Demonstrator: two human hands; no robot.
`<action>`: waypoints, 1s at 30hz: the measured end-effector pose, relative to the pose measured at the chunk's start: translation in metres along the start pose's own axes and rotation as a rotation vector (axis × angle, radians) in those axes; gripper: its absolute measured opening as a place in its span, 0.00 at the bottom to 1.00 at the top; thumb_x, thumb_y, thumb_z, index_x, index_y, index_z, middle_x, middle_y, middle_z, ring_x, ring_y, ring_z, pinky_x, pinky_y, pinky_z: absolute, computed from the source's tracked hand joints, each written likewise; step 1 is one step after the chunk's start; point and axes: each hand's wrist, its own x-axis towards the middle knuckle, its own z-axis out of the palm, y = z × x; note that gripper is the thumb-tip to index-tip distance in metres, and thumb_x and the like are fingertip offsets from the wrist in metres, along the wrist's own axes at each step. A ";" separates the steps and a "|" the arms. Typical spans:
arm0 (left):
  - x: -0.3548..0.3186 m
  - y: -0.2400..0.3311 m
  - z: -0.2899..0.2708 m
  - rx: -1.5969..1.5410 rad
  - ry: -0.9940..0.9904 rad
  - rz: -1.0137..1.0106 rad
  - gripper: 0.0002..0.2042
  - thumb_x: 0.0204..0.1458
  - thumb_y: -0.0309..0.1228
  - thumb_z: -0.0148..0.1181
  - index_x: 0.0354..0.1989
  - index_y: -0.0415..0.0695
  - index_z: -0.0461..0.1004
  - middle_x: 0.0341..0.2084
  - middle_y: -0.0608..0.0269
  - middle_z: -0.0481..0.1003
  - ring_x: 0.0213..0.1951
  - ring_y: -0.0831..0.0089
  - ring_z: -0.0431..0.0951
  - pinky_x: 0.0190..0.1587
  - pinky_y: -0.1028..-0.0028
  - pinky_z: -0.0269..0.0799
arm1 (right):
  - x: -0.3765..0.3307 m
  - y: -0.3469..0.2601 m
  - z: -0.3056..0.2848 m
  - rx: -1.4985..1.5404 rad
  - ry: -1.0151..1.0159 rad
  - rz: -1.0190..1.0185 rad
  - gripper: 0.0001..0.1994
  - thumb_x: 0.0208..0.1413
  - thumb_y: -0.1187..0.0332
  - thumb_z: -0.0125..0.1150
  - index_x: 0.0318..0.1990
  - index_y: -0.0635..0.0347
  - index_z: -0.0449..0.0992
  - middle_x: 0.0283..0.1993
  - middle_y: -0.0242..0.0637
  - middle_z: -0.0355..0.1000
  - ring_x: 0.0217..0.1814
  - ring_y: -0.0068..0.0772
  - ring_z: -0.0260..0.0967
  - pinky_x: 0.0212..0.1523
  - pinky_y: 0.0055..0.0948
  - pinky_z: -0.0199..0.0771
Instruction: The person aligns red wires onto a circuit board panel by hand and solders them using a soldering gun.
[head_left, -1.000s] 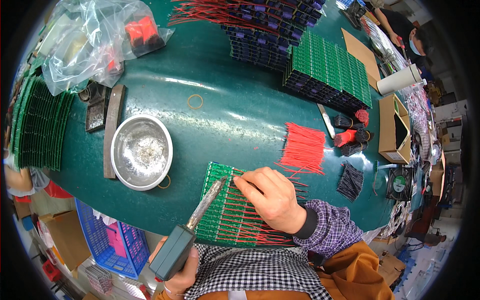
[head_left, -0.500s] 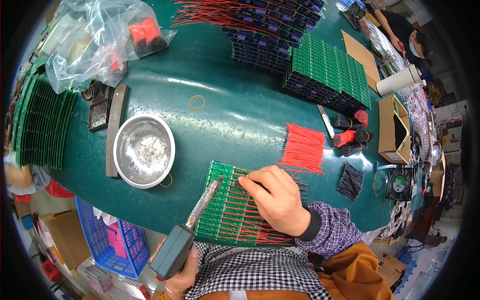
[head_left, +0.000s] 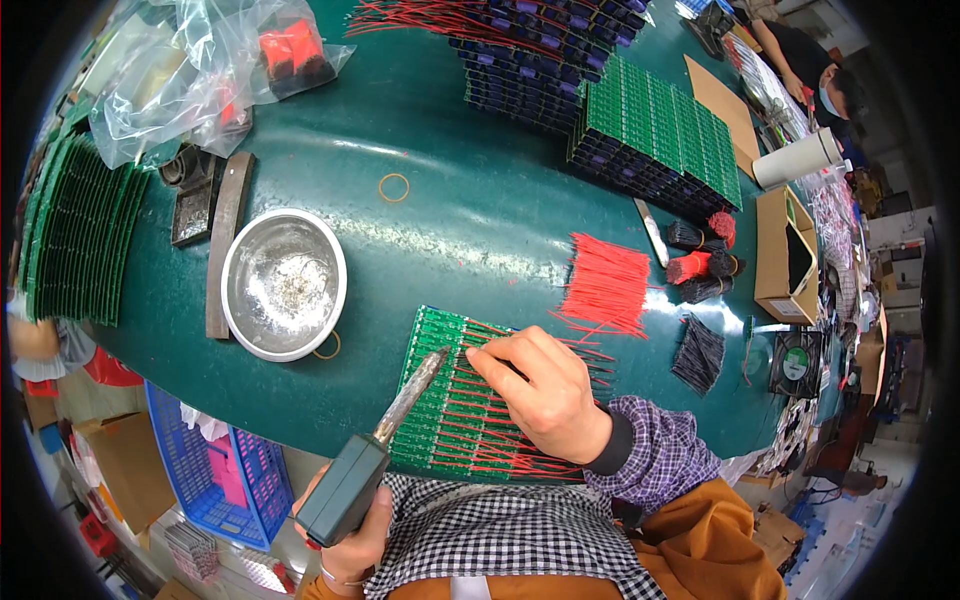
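My left hand (head_left: 362, 535) is closed round the dark green handle of a soldering iron (head_left: 345, 490). The iron's metal tip rests on or just above a green circuit board panel (head_left: 422, 410) at the table's near edge. My right hand (head_left: 550, 395) is pinched at the upper part of the panel, a little to the right of the tip. A thin wire appears to be between its thumb and finger, mostly hidden. Rows of red wires (head_left: 480, 428) lie across the panel and stick out to the right, partly under my right hand.
A metal bowl (head_left: 335, 290) stands left of the panel, beside a long bar (head_left: 230, 245). Loose red wires (head_left: 605, 285) and black wires (head_left: 698, 355) lie to the right. Stacked boards (head_left: 660, 130) stand at the back; more boards (head_left: 85, 240) stand far left. A co-worker (head_left: 800, 65) is at the upper right.
The view has shifted slightly, so the table things sit higher. The iron's tip and my right fingertips have come closer together and a little nearer to me on the panel.
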 end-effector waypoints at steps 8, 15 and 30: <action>0.003 -0.001 0.000 0.050 -0.014 0.048 0.14 0.39 0.21 0.72 0.38 0.34 0.83 0.30 0.50 0.81 0.28 0.57 0.82 0.34 0.66 0.78 | 0.001 0.000 0.001 -0.021 -0.002 -0.004 0.17 0.43 0.77 0.67 0.45 0.69 0.83 0.39 0.39 0.76 0.36 0.36 0.74 0.33 0.32 0.77; 0.005 -0.002 0.001 0.075 -0.039 0.085 0.13 0.39 0.20 0.72 0.37 0.34 0.83 0.30 0.51 0.80 0.27 0.57 0.82 0.33 0.66 0.78 | 0.001 0.000 0.001 -0.033 -0.015 -0.006 0.17 0.44 0.77 0.67 0.45 0.70 0.83 0.39 0.39 0.77 0.36 0.36 0.74 0.33 0.32 0.77; -0.004 -0.005 -0.003 0.004 0.008 0.042 0.13 0.43 0.21 0.70 0.39 0.33 0.81 0.31 0.52 0.78 0.28 0.58 0.78 0.32 0.64 0.73 | 0.001 -0.001 0.001 -0.037 -0.012 -0.007 0.18 0.42 0.77 0.67 0.46 0.69 0.83 0.40 0.40 0.76 0.38 0.38 0.75 0.33 0.33 0.78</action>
